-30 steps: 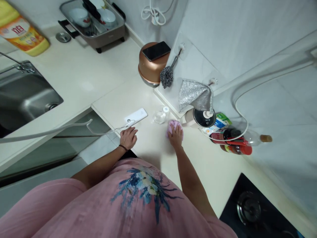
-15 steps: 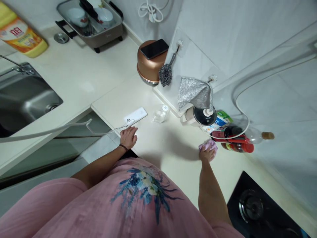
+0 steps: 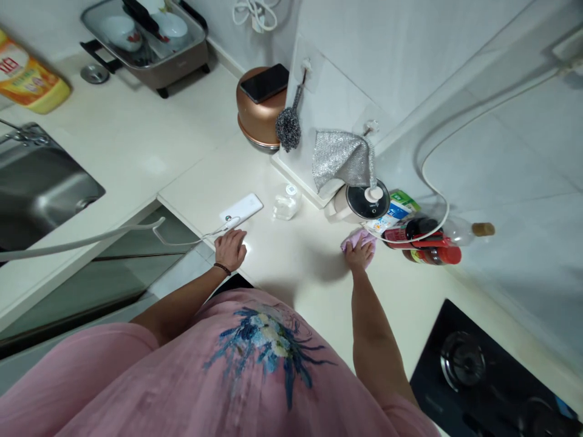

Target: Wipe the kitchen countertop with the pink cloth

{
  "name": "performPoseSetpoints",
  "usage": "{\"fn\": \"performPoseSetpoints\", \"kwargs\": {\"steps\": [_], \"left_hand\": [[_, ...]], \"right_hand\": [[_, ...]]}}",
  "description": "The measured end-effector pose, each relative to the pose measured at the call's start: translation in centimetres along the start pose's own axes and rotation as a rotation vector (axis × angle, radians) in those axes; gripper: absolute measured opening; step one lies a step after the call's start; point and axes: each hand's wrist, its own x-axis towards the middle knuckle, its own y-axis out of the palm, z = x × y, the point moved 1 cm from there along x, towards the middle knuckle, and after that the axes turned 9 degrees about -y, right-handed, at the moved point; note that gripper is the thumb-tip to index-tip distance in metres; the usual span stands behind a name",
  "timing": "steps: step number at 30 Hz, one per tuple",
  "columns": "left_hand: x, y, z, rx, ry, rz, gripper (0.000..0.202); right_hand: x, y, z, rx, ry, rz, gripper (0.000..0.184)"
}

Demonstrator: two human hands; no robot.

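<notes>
Pink cloth (image 3: 361, 239) gripped, pressed under our R hand (image 3: 359, 254), beside bottles (image 3: 430, 255); L hand (image 3: 231, 247) flat, empty, at counter (image 3: 291, 258) edge; bowls (image 3: 170, 25) in far pan (image 3: 184, 57).

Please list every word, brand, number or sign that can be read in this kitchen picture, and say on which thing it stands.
Nothing reads clearly enough to quote.
On the yellow detergent bottle: red marks on an orange and white label, blurred.
On the blue and green carton, next to the pink cloth under the right hand: print too small.
On the red-labelled bottles: label text too small.
</notes>
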Motion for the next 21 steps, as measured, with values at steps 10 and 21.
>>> {"fn": "performPoseSetpoints", "kwargs": {"steps": [10,21], "left_hand": [[0.0,0.1,0.0,0.016,-0.006,-0.01,0.049],[0.0,0.0,0.0,-0.016,-0.008,-0.005,0.052]], "right_hand": [[-7.6,-3.4,-8.9,-0.293,0.05,-0.247,0.045],[-11.7,1.6,-3.9,-0.101,0.163,-0.213,0.07]]}}
